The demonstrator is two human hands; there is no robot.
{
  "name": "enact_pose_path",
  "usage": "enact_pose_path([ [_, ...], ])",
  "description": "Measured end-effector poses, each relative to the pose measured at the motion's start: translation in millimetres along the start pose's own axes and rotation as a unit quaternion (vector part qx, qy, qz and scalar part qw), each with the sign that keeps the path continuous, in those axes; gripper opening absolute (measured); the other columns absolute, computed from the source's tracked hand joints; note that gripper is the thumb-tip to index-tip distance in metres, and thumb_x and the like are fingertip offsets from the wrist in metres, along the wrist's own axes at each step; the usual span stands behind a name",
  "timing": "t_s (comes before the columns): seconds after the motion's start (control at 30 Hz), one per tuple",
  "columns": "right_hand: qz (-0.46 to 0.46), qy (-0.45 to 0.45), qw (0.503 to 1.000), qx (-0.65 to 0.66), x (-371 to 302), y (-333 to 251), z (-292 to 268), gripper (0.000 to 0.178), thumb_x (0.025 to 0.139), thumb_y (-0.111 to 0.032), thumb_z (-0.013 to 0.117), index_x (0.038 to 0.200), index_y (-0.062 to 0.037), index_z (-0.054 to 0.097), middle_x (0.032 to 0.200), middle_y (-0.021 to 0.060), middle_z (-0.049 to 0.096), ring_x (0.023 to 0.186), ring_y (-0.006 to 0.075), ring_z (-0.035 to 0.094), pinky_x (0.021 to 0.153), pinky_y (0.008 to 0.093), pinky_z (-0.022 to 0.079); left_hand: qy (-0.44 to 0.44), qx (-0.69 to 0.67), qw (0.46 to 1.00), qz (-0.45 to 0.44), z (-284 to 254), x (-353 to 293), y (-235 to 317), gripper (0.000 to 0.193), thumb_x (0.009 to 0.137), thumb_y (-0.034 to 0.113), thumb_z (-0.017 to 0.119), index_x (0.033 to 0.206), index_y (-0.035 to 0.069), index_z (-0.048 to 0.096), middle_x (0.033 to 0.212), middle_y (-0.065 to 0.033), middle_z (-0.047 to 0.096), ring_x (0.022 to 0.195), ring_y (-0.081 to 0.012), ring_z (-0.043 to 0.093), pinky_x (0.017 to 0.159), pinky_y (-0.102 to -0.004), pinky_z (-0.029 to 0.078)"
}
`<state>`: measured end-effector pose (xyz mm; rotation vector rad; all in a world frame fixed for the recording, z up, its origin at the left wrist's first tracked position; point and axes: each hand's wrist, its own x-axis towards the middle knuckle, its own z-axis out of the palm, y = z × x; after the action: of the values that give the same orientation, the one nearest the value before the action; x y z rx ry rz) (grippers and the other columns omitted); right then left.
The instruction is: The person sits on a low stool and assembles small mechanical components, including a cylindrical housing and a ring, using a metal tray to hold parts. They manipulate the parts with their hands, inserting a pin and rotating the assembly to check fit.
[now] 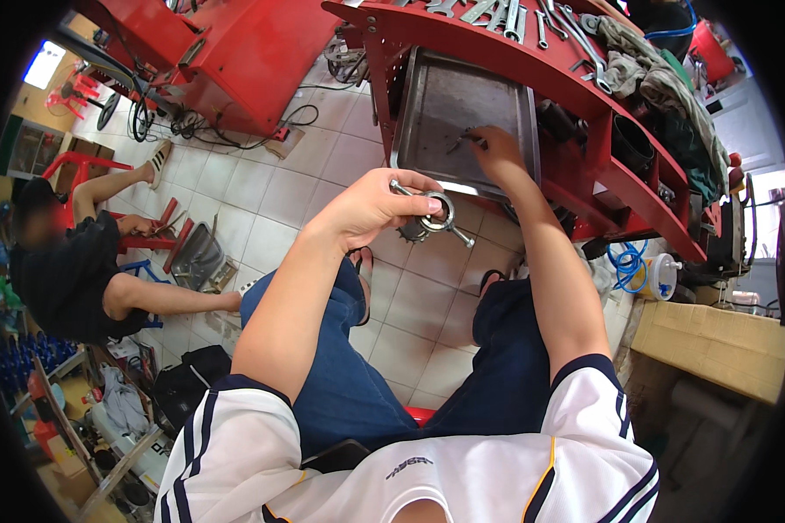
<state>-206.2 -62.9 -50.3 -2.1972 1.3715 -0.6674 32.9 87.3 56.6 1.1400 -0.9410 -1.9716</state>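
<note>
My left hand (371, 209) is closed around a metal ring clamp (446, 206) with long bolts, held over the floor between my knees. One bolt sticks up past my fingers and another points down to the right. My thumb presses on the ring's near face. Farther off, my right hand (499, 155) reaches over a grey metal tray (436, 83). Its fingers are bent together at a small dark piece (460, 142), too small to name, just above or on the tray bottom.
The tray sits under a red workbench (462, 30) with wrenches (515, 22) and rags (637, 74) on top. A red machine (244, 61) stands at the far left. A person in black (70, 261) sits on the left beside a dark basin (199, 257). A cardboard box (711, 344) is at the right.
</note>
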Motion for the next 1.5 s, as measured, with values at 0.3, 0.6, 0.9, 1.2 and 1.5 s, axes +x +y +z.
enact_pose_path([
  [0.3,0.056,0.028,0.996,-0.061,7,-7,36,0.022,0.088,-0.015,0.069,0.107,-0.0056,0.072,0.112,0.0165,0.064,0.106,0.0386,0.062,0.089,0.0457,0.050,-0.071,0.012,0.997,0.009,-2,-11,6,0.046,0.082,0.008,0.078,0.122,-0.006,0.060,0.102,-0.0136,0.072,0.094,-0.0166,0.070,0.085,-0.0294,0.055],
  [0.6,0.091,-0.018,0.993,0.074,12,-18,4,0.024,0.087,-0.017,0.074,0.107,-0.0037,0.072,0.101,0.0172,0.072,0.094,0.0309,0.068,0.085,0.0381,0.052,-0.084,-0.002,0.996,0.033,-4,-14,10,0.050,0.081,0.011,0.079,0.123,-0.007,0.059,0.102,-0.0144,0.072,0.096,-0.0185,0.070,0.088,-0.0307,0.054],
  [0.9,0.047,-0.103,0.910,0.399,-61,-118,-70,0.021,0.093,-0.011,0.071,0.109,0.0029,0.069,0.098,0.0074,0.072,0.091,0.0132,0.068,0.084,0.0288,0.055,-0.089,-0.068,0.992,0.064,-15,-9,8,0.053,0.086,0.022,0.076,0.127,-0.006,0.056,0.102,-0.0080,0.070,0.103,-0.0161,0.067,0.089,-0.0305,0.053],
  [1.2,0.127,-0.090,0.836,0.526,-65,-113,-58,0.027,0.094,-0.011,0.070,0.114,0.0061,0.062,0.102,0.0124,0.072,0.097,0.0188,0.070,0.090,0.0311,0.055,-0.052,-0.111,0.991,0.061,-7,-2,6,0.045,0.092,0.023,0.070,0.127,-0.002,0.059,0.105,-0.0089,0.072,0.098,-0.0157,0.069,0.087,-0.0352,0.055],
  [1.5,0.033,-0.105,0.864,0.491,-52,-95,-54,0.024,0.093,-0.010,0.071,0.112,0.0039,0.067,0.102,0.0105,0.072,0.095,0.0153,0.069,0.090,0.0295,0.055,-0.034,-0.200,0.977,0.068,-13,1,3,0.048,0.093,0.024,0.067,0.131,-0.003,0.056,0.103,-0.0052,0.071,0.103,-0.0186,0.067,0.094,-0.0460,0.053],
])
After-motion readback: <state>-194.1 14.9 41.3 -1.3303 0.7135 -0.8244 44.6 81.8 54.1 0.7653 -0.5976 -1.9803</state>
